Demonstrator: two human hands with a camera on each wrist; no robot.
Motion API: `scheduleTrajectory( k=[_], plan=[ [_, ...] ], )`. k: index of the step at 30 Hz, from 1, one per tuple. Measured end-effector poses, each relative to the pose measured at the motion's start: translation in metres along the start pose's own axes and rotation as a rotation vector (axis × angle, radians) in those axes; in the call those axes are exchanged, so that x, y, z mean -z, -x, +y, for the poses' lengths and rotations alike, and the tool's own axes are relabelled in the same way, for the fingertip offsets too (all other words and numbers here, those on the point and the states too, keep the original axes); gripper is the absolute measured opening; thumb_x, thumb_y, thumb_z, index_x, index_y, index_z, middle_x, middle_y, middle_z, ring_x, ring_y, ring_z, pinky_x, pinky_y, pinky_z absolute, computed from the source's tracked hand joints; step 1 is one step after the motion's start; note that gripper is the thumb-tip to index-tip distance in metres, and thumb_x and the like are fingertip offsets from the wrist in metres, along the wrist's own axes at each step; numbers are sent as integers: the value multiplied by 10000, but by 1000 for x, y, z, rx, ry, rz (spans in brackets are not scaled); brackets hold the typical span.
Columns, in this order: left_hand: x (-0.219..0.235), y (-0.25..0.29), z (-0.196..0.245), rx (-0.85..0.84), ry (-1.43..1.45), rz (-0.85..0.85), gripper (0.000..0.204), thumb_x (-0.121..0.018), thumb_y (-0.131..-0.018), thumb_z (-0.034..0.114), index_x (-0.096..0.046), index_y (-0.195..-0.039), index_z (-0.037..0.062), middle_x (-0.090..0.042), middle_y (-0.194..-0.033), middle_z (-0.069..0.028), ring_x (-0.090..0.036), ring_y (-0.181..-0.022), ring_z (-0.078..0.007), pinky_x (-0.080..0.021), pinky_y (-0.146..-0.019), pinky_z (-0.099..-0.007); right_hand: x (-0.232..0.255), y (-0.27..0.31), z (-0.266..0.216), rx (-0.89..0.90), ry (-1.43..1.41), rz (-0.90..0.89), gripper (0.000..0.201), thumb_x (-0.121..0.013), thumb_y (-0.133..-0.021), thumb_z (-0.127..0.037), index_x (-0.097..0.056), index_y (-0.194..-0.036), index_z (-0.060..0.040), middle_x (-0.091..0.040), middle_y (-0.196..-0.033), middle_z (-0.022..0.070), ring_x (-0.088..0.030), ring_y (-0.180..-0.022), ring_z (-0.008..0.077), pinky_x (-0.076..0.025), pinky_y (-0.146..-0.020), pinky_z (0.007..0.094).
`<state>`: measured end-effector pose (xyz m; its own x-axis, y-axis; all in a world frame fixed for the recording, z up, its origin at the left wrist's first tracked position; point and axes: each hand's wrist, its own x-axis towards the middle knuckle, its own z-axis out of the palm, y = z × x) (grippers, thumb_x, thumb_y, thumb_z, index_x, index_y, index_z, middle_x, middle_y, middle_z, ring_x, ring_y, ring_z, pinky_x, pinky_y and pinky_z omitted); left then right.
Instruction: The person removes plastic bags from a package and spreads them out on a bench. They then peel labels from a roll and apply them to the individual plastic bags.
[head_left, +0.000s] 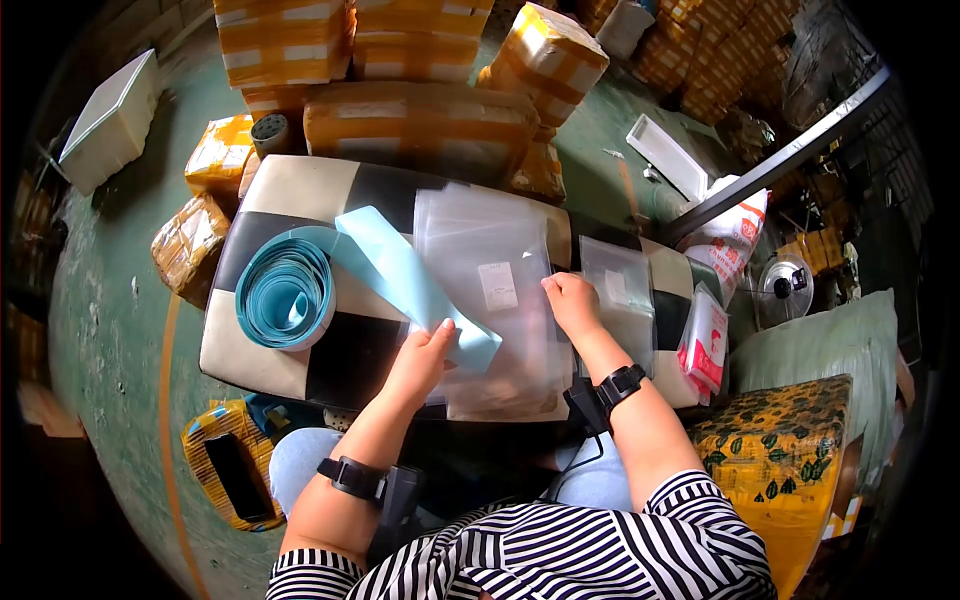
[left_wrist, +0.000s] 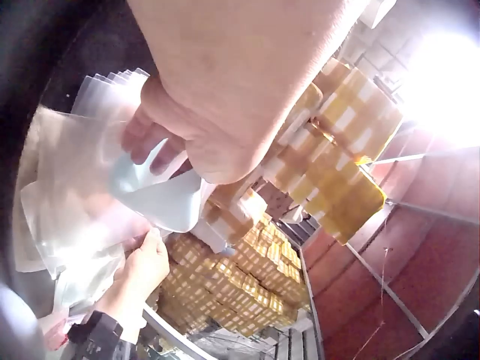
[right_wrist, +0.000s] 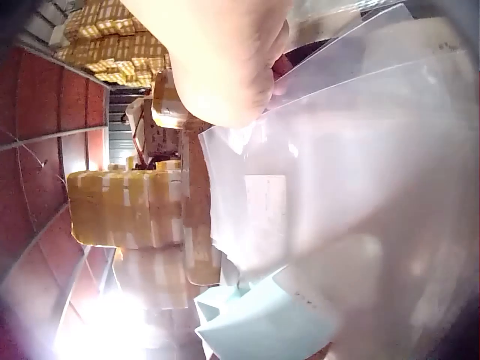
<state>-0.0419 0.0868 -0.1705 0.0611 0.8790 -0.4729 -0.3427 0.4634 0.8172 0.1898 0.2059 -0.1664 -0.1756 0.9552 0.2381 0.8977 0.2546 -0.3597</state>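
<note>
A roll of light blue strip (head_left: pixel 285 290) stands on the checkered padded surface (head_left: pixel 262 350) at the left, its loose end (head_left: pixel 385 270) running right over clear plastic bags (head_left: pixel 470 215). My left hand (head_left: pixel 422 362) pinches that strip near its end, thumb on top. In the left wrist view the strip (left_wrist: pixel 161 199) curves beneath the fingers of my left hand (left_wrist: pixel 202 112). My right hand (head_left: pixel 574 303) pinches the right edge of the clear bags, which carry a white label (head_left: pixel 497 285). The right wrist view shows the bags (right_wrist: pixel 337 157) under my right hand (right_wrist: pixel 225 60), its fingertips mostly hidden.
More clear bags (head_left: pixel 625 300) and red-and-white packets (head_left: pixel 705 345) lie at the right of the surface. Taped boxes (head_left: pixel 420 125) stand behind it. A phone (head_left: pixel 233 475) rests on a yellow wrapped package at lower left. A metal bar (head_left: pixel 780 155) slants at the right.
</note>
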Motion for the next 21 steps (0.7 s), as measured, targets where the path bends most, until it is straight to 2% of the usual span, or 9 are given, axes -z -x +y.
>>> scheduleTrajectory(
  k=[1, 5, 6, 8, 10, 11, 15, 16, 21],
  plan=[
    [-2, 1, -1, -25, 19, 32, 421, -450, -903, 369, -564, -1012, -21, -586, -939, -83, -530, -829, -148, -448, -692, -292, 5, 0, -3, 70, 20, 59, 128, -573, -808, -169, -625, -808, -52, -612, -737, 66, -596, -673, 243, -465, -596, 296],
    [1, -1, -2, -62, 64, 49, 406, -452, -912, 324, -528, -1049, -51, -577, -973, -103, -552, -875, -177, -480, -738, -320, 26, -6, -12, 259, -80, 300, 88, -573, -802, -139, -623, -806, -67, -606, -786, 104, -580, -712, 295, -472, -639, 354],
    [0, 0, -1, -70, 108, 43, 405, -452, -912, 321, -524, -1052, -53, -577, -975, -103, -553, -883, -180, -479, -749, -325, 24, -12, -3, 286, -190, 365, 93, -559, -824, -129, -612, -830, -54, -590, -708, 76, -579, -639, 217, -466, -555, 307],
    [0, 2, 1, -77, 150, 28, 401, -453, -913, 314, -518, -1058, -55, -575, -978, -103, -555, -895, -185, -476, -768, -334, 40, -17, 8, -299, -757, 184, 103, -561, -838, -147, -605, -879, -63, -568, -669, 28, -535, -568, 114, -430, -469, 241],
    [1, 3, 4, -77, 149, 16, 396, -455, -913, 308, -513, -1063, -54, -574, -982, -103, -557, -903, -189, -473, -786, -344, 60, -23, 29, -411, -885, 191, 109, -562, -846, -153, -592, -902, -65, -536, -642, -3, -471, -524, 56, -373, -413, 185],
    [0, 4, 5, -83, 167, 11, 395, -460, -911, 309, -514, -1060, -52, -572, -986, -104, -560, -895, -191, -474, -786, -351, 65, -26, 52, -449, -950, 164, 96, -566, -841, -140, -591, -877, -55, -525, -618, 2, -444, -480, 68, -349, -390, 194],
    [-3, 10, 13, -81, 198, 15, 395, -471, -906, 304, -501, -1073, -53, -568, -989, -105, -568, -885, -196, -488, -757, -344, 93, -21, 118, -607, -735, 33, 135, -563, -846, -181, -586, -866, -49, -512, -607, -14, -397, -436, 60, -294, -373, 190],
    [-3, 11, 14, -73, 164, 9, 413, -441, -919, 310, -508, -1075, -67, -572, -1010, -115, -555, -913, -199, -457, -818, -342, 89, -17, 144, -626, -711, -29, 142, -551, -855, -191, -582, -876, -55, -504, -607, -21, -370, -411, 51, -277, -364, 189],
    [-1, 8, 16, -76, 229, -31, 427, -443, -916, 312, -488, -1084, -78, -565, -1012, -126, -553, -919, -209, -458, -821, -351, 71, 6, 209, -739, -503, 26, 164, -486, -859, -147, -606, -913, -50, -579, -638, 59, -442, -417, 106, -361, -405, 246]
  ],
)
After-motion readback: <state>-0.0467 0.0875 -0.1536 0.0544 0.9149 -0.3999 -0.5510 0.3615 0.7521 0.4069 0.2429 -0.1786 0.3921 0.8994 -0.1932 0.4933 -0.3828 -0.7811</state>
